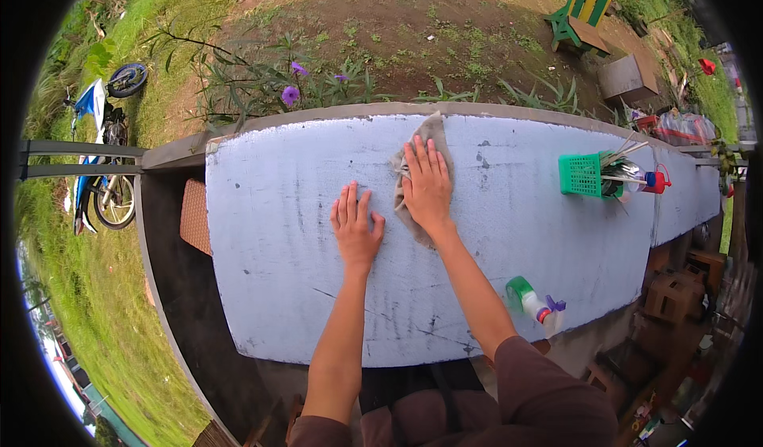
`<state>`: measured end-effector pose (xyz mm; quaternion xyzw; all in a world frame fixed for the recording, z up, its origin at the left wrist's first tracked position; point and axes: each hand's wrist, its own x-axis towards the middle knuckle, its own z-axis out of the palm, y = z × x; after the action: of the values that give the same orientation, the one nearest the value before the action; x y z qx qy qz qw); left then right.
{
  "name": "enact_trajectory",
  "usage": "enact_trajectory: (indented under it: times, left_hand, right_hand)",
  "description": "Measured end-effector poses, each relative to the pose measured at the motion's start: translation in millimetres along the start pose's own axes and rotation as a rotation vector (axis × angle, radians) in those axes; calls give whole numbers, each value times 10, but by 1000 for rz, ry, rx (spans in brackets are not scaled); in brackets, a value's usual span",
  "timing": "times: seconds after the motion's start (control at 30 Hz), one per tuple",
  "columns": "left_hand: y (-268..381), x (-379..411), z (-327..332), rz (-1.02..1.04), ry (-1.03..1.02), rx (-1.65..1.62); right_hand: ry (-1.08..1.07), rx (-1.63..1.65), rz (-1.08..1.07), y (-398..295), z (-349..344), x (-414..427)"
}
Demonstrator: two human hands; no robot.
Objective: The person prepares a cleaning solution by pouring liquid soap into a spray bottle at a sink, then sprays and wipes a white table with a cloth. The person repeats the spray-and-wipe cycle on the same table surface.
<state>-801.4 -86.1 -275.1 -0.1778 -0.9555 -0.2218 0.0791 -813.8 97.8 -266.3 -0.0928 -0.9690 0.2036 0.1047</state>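
A grey-brown cloth [424, 143] lies crumpled on the pale painted tabletop [286, 304], its upper tip reaching the far edge. My right hand [428, 188] presses down on it, palm down with the fingers stretched forward. To the left, my left hand [356, 226] rests palm down on the bare painted surface, fingers spread and holding nothing. A spray bottle [529, 301] with a green and white body and a purple trigger stands near the table's front edge, right of my right forearm.
Toward the right, a green plastic basket [581, 174] holds thin sticks and other items, beside a red-capped bottle [656, 182]. A concrete ledge [357, 111] runs behind the table, with purple flowers [290, 95] beyond. A motorcycle [104, 149] stands on grass at left.
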Motion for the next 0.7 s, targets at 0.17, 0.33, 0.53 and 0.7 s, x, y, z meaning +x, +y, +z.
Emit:
enact_trajectory:
  times: [0.17, 0.33, 0.53, 0.7]
  left_hand:
    - [-5, -13, -6, -19, -7, -3]
    - [30, 20, 4, -2, -1, -7]
    - [45, 45, -52, 0, -30, -8]
    - [34, 31, -42, -20, -41, -17]
  right_hand:
    - [-115, -15, 67, 345, -403, -651]
    - [119, -133, 210, 973, -293, -66]
    - [174, -82, 159, 534, 69, 596]
    - [116, 32, -35, 334, -2, 162]
